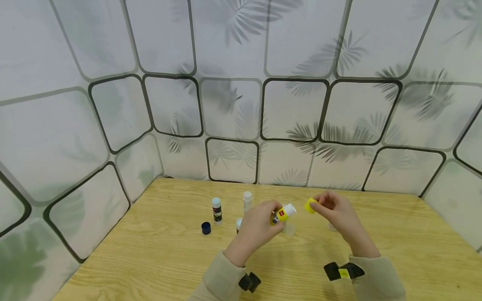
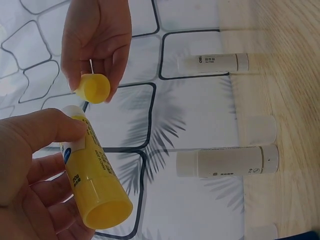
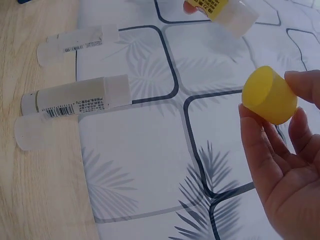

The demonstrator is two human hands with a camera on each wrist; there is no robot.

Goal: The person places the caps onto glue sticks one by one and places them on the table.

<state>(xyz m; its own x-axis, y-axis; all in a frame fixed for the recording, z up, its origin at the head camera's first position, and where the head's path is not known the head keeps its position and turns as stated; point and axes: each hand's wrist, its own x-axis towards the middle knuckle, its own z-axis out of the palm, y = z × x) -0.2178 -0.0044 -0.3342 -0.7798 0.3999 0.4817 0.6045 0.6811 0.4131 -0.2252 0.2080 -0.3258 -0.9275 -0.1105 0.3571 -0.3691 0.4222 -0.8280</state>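
Note:
My left hand (image 1: pixel 260 225) grips a yellow glue stick (image 2: pixel 97 175), tilted above the table with its white top bare. Just to the right, my right hand (image 1: pixel 339 213) pinches a yellow cap (image 3: pixel 270 95) between thumb and fingers. The cap is apart from the stick, and its hollow opening shows in the right wrist view. Behind the left hand stands a white glue stick (image 1: pixel 247 200). Another stick (image 1: pixel 239 224) is mostly hidden by that hand. A clear cap (image 1: pixel 289 229) sits on the table below the yellow stick.
Left of the hands, a dark-labelled glue stick (image 1: pixel 217 211) with a pale blue top stands uncapped beside a navy cap (image 1: pixel 206 228). The wooden table (image 1: pixel 150 251) ends at a patterned cloth wall (image 1: pixel 233 108). A small whitish thing (image 1: pixel 332 227) shows partly behind the right hand.

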